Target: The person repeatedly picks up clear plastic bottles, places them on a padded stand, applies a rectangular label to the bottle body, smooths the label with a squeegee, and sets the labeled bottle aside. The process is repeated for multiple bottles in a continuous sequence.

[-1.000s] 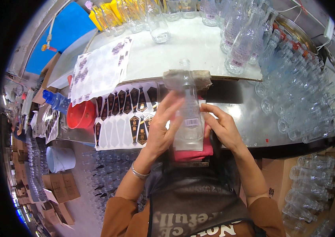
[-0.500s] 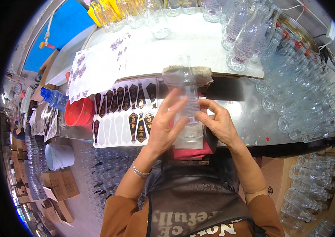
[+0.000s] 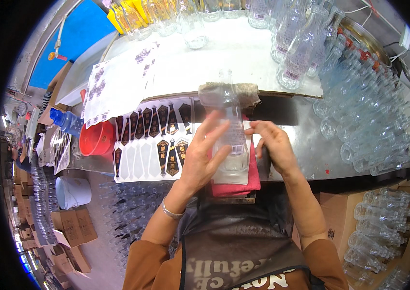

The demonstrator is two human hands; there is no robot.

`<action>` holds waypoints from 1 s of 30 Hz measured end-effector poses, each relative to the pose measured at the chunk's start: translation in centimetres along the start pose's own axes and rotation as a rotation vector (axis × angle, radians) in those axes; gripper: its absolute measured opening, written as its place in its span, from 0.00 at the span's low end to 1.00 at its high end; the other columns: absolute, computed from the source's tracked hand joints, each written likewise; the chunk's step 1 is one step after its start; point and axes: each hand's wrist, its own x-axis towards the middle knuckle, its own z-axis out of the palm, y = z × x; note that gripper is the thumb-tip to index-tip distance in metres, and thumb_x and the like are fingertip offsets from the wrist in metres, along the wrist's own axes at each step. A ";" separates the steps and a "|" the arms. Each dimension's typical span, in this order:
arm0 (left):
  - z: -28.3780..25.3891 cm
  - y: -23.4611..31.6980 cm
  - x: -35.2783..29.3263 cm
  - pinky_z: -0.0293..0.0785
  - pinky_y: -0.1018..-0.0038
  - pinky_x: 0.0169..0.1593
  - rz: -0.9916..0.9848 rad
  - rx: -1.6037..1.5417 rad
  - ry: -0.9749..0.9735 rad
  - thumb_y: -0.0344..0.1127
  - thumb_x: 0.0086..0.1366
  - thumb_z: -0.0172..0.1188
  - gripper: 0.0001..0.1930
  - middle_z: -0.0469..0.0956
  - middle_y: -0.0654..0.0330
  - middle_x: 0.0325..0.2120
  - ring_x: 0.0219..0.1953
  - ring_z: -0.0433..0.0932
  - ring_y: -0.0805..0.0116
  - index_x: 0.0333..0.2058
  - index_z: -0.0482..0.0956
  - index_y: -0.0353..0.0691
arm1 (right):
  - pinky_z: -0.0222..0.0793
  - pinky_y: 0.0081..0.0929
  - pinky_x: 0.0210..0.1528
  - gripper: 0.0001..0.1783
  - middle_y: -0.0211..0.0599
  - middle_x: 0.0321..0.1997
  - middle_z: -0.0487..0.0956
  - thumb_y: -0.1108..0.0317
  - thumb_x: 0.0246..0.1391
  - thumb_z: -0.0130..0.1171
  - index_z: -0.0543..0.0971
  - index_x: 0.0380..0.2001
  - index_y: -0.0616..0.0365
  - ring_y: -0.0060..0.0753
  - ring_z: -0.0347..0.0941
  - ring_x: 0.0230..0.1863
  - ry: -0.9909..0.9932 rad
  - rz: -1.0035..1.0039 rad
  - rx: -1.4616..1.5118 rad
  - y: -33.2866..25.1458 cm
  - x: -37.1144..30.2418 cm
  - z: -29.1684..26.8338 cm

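A clear glass bottle [image 3: 234,162] with a small printed label lies on a padded rest, its neck pointing away from me. A rolled beige cloth [image 3: 247,94] supports its upper end; white paper and a red cloth [image 3: 254,176] lie beneath its base. My left hand [image 3: 202,154] holds the bottle from the left, thumb and fingers spread along the glass. Just right of the bottle, apart from it, my right hand [image 3: 275,147] has bent fingers, with forefinger and thumb apart; nothing shows between them. Left of the bottle lies a sheet of black tie-shaped stickers [image 3: 154,121], several of them peeled off.
White label sheets [image 3: 118,89] lie on the raised white board [image 3: 234,46]. Labelled bottles [image 3: 294,60] stand at its far right. Many bottles [image 3: 364,116] are stacked on the right of the table. A red tub [image 3: 96,137] sits left; boxed bottles [image 3: 379,217] are below right.
My right hand has moved right, off the bottle's edge. The dark item under it no longer shows. The bottle's label has shifted slightly, while my left hand stays on the glass.
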 end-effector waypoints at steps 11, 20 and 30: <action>0.2 0.2 0.0 0.68 0.60 0.66 -0.008 -0.024 -0.001 0.33 0.64 0.67 0.28 0.62 0.44 0.68 0.69 0.65 0.46 0.63 0.75 0.43 | 0.71 0.19 0.51 0.16 0.30 0.45 0.81 0.75 0.62 0.56 0.77 0.53 0.62 0.17 0.75 0.45 -0.042 -0.120 0.041 -3.0 -0.2 -0.5; 0.2 0.2 -0.1 0.66 0.60 0.68 0.003 -0.007 0.008 0.33 0.64 0.67 0.30 0.62 0.48 0.70 0.69 0.66 0.50 0.65 0.72 0.43 | 0.74 0.28 0.49 0.16 0.44 0.45 0.83 0.73 0.57 0.62 0.79 0.49 0.64 0.31 0.80 0.43 0.140 -0.473 -0.418 -4.5 2.7 0.9; 0.6 -1.0 -3.9 0.70 0.61 0.64 0.009 0.065 -0.041 0.34 0.45 0.81 0.65 0.58 0.42 0.70 0.63 0.71 0.51 0.74 0.41 0.35 | 0.77 0.33 0.46 0.12 0.47 0.39 0.83 0.75 0.55 0.62 0.81 0.43 0.63 0.43 0.81 0.41 -0.254 -0.762 -0.927 -9.5 1.9 4.1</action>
